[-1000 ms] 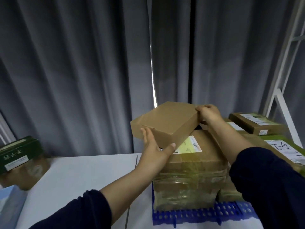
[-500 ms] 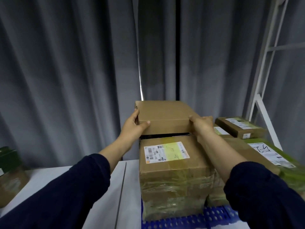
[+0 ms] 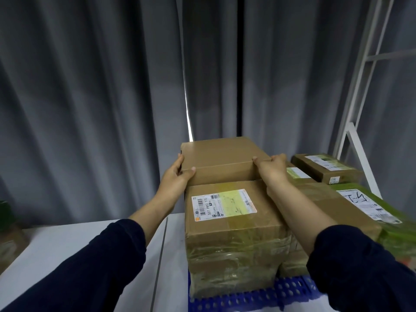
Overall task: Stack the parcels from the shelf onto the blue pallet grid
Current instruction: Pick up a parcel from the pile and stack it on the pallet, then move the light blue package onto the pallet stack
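- Left hand [image 3: 177, 176] clamps the left end of the plain brown parcel [image 3: 222, 162], thumb on its front face
- That plain brown parcel lies on the rear part of the top of the taped labelled carton [image 3: 231, 224]
- The carton stands on the blue pallet grid [image 3: 238, 300]
- Right hand [image 3: 271, 168] grips the parcel's right front corner
- Right of the carton lie a green parcel [image 3: 371, 206] and a small labelled parcel [image 3: 324, 167]
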